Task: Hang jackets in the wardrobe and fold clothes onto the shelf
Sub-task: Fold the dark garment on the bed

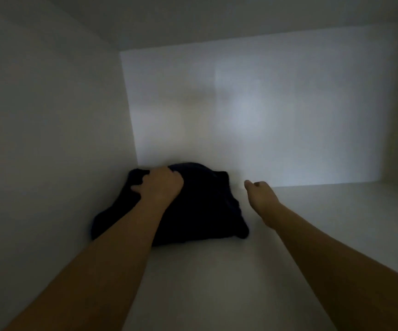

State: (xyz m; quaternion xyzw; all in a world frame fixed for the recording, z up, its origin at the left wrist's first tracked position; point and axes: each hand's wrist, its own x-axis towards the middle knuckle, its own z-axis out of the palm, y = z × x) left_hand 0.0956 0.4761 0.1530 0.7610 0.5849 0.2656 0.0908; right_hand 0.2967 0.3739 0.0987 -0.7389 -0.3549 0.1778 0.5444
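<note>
**Dark garment on the wardrobe shelf**

A folded dark garment [193, 211] lies on the white shelf [217, 283], against the left wall [50, 139]. The left hand [159, 185] rests on top of it, fingers curled into the cloth. The right hand [261, 194] hovers just beside it, holding nothing; its fingers are hidden.
</note>
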